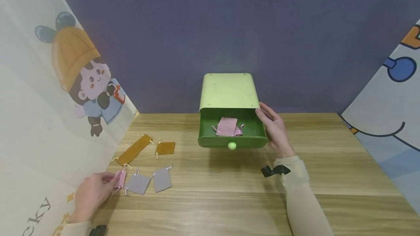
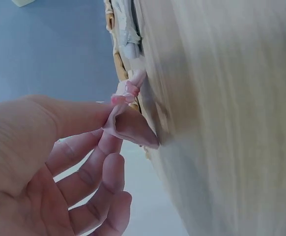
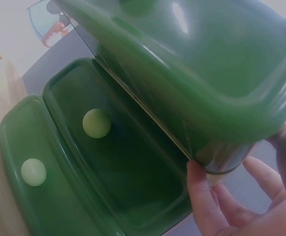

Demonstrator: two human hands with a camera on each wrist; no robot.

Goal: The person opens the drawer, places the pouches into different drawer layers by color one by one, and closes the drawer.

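My left hand [image 1: 95, 192] pinches a small pink drawstring pouch [image 1: 120, 179] between thumb and fingers, low over the table at its left side. Close up in the left wrist view, the pouch [image 2: 133, 125] is creased, its lower corner right at the wood. My right hand [image 1: 275, 128] rests against the right side of a green drawer cabinet [image 1: 229, 90], fingers nearly straight and fingertips near its front edge. The top drawer [image 1: 210, 142] is pulled out. Pink pouches [image 1: 227, 126] lie inside it, overlapping. In the right wrist view, two lower drawers [image 3: 133, 187] with round knobs are closed.
Two grey pouches [image 1: 162, 180] lie just right of my left hand. Brown pouches [image 1: 134, 150] lie farther back on the wooden table [image 1: 210, 207]. Printed panels stand left and right, and a dark blue wall [image 1: 164, 46] rises behind the cabinet.
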